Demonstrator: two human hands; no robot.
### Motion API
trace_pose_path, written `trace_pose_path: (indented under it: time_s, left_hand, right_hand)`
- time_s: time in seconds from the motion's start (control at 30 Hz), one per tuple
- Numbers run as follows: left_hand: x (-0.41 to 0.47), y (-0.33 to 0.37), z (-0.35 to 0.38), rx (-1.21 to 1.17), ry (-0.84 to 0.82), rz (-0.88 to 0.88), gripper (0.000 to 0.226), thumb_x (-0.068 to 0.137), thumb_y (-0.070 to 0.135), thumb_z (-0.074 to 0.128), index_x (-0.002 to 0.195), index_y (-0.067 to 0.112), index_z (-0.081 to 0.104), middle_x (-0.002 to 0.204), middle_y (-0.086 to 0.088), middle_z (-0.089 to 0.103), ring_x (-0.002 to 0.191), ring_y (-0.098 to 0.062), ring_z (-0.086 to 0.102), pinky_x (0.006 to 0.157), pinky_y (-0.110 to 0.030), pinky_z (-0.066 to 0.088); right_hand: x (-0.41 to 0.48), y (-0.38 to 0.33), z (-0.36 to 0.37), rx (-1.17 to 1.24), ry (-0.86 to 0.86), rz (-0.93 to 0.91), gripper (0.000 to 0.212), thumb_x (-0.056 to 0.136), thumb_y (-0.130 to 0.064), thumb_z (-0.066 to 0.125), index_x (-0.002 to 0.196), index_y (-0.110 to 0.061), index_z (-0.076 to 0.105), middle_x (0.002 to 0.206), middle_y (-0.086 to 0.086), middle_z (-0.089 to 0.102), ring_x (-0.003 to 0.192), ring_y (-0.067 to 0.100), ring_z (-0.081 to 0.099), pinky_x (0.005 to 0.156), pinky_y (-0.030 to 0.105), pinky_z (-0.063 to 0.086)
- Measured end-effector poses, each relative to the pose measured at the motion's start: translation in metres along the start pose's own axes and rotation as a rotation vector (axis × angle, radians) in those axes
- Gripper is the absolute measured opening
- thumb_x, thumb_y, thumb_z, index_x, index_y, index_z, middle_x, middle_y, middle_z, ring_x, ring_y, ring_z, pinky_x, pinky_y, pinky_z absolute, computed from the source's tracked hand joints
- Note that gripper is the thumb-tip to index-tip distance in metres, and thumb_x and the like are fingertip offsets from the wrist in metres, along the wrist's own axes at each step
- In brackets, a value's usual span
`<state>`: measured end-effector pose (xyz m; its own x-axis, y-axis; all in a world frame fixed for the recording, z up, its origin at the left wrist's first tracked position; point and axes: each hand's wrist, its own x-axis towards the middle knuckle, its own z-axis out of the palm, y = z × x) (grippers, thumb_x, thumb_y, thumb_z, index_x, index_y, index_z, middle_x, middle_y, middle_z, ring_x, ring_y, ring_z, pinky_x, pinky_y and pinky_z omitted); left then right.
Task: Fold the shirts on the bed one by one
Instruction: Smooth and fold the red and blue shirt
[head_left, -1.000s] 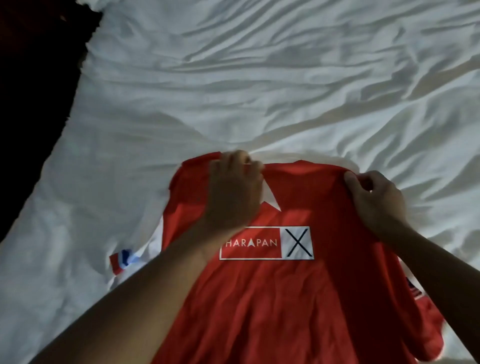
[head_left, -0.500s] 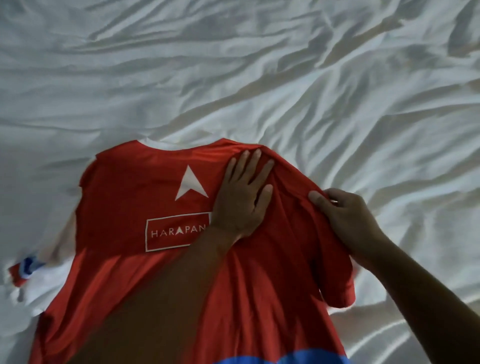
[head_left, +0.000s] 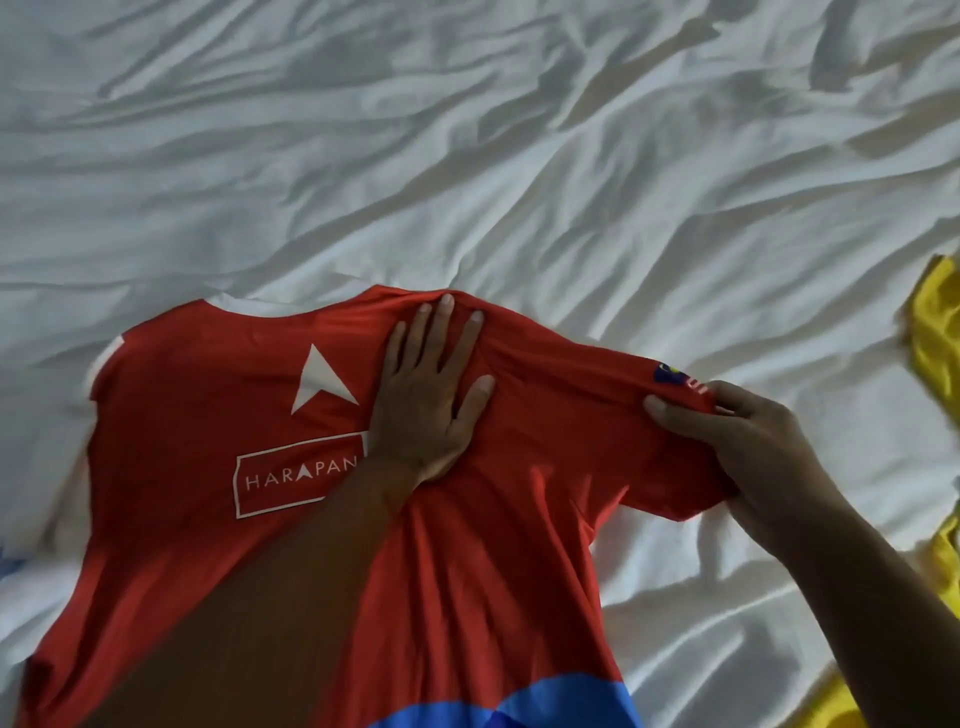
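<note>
1. The red shirt (head_left: 493, 545) lies back-up on the bed (head_left: 467, 156), blue hem nearest. The cloth looks thin, light and limp, so it will probably slide and crease.
2. The left hand (head_left: 426, 395) presses flat near the collar, fingers (head_left: 441, 332) spread, pinning it.
3. The right hand (head_left: 748, 452) pinches the sleeve (head_left: 623, 395) end, a sound hold for folding inward.
4. Farther right lies yellow cloth (head_left: 935, 332).

The left hand (head_left: 431, 395) lies palm down, fingers straight and spread, pointing far, its forearm reaching in from the near edge. To its right, the right hand (head_left: 748, 457) pinches the red shirt (head_left: 208, 415) by its sleeve, thumb on top, fingers curled beneath.
</note>
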<state>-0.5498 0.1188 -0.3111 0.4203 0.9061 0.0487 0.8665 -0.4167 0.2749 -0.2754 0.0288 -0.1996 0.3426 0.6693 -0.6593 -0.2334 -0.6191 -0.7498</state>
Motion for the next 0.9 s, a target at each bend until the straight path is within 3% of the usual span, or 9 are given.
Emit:
trace_pose_path:
  time_s: [0.13,0.27,0.33,0.4,0.5,0.6,0.7,0.8,0.9]
  left_hand:
    - [0.000,-0.001,0.001,-0.007,0.006,-0.001,0.067,0.106,0.055,0.028,0.167,0.027,0.018,0.175,-0.006,0.008,0.162,-0.023,0.004,0.130,-0.050,0.007]
    - [-0.001,-0.001,0.004,-0.006,0.000,-0.006,0.068,0.106,0.056,0.028,0.167,0.028,0.016,0.175,-0.005,0.006,0.162,-0.024,0.004,0.129,-0.050,0.008]
    - [-0.001,-0.001,0.004,0.000,-0.003,-0.010,0.068,0.106,0.056,0.027,0.167,0.027,0.016,0.175,-0.005,0.006,0.162,-0.024,0.003,0.129,-0.050,0.008]
    - [-0.001,0.000,0.004,0.009,-0.001,-0.013,0.068,0.106,0.056,0.027,0.167,0.027,0.017,0.175,-0.005,0.007,0.162,-0.025,0.004,0.129,-0.051,0.009]
    - [-0.001,0.000,0.004,0.018,-0.001,-0.011,0.068,0.106,0.056,0.028,0.167,0.027,0.018,0.175,-0.006,0.008,0.161,-0.026,0.006,0.129,-0.051,0.009]
    - [-0.001,0.000,0.003,0.004,-0.004,-0.008,0.068,0.106,0.056,0.028,0.167,0.027,0.019,0.175,-0.006,0.009,0.161,-0.027,0.006,0.129,-0.050,0.008]
    - [-0.001,0.002,0.001,-0.019,-0.016,-0.016,0.068,0.106,0.056,0.029,0.166,0.026,0.020,0.175,-0.006,0.010,0.161,-0.026,0.007,0.129,-0.049,0.007]
    - [0.004,0.007,-0.011,-0.085,-0.005,-0.052,0.069,0.105,0.057,0.028,0.165,0.023,0.024,0.171,-0.010,0.023,0.158,-0.030,0.019,0.126,-0.053,0.013]
    - [0.032,0.024,-0.030,-0.037,0.058,-0.032,0.064,0.103,0.060,0.027,0.152,0.023,0.046,0.152,-0.011,0.047,0.139,-0.032,0.041,0.110,-0.058,0.027]
  right_hand:
    - [0.001,0.008,-0.004,0.294,0.132,0.029,0.036,0.080,-0.011,0.083,0.113,0.000,0.074,0.111,0.021,0.076,0.097,0.029,0.075,0.088,0.042,0.063]
    - [0.003,0.014,-0.008,0.472,0.172,0.036,0.042,0.090,-0.023,0.076,0.120,0.005,0.068,0.120,0.020,0.073,0.109,0.029,0.073,0.100,0.047,0.057]
    - [0.002,0.013,-0.007,0.407,0.102,0.075,0.045,0.092,-0.028,0.073,0.123,0.005,0.068,0.118,0.018,0.075,0.108,0.027,0.074,0.097,0.045,0.057]
    - [0.004,0.011,-0.006,0.322,0.113,0.095,0.032,0.092,-0.025,0.075,0.114,-0.001,0.073,0.110,0.014,0.078,0.101,0.024,0.076,0.089,0.043,0.059]
    - [0.010,0.016,-0.005,0.225,0.381,-0.029,0.006,0.095,-0.019,0.074,0.094,-0.014,0.078,0.099,0.010,0.079,0.090,0.022,0.075,0.086,0.041,0.062]
    - [0.004,0.021,0.003,0.054,0.439,-0.181,0.020,0.102,-0.031,0.065,0.086,-0.023,0.074,0.075,-0.009,0.072,0.077,0.010,0.069,0.069,0.025,0.057]
    - [-0.006,0.026,0.009,0.066,0.342,-0.093,0.028,0.101,-0.043,0.063,0.087,-0.021,0.074,0.076,-0.009,0.076,0.068,0.003,0.073,0.056,0.018,0.057]
    - [-0.011,0.032,0.007,0.075,0.332,-0.041,0.024,0.101,-0.034,0.066,0.087,-0.016,0.074,0.089,0.002,0.078,0.086,0.017,0.076,0.068,0.028,0.062]
    - [-0.014,0.037,0.009,0.078,0.337,-0.064,0.018,0.099,-0.032,0.068,0.095,-0.016,0.075,0.094,0.005,0.078,0.100,0.029,0.074,0.084,0.040,0.061]
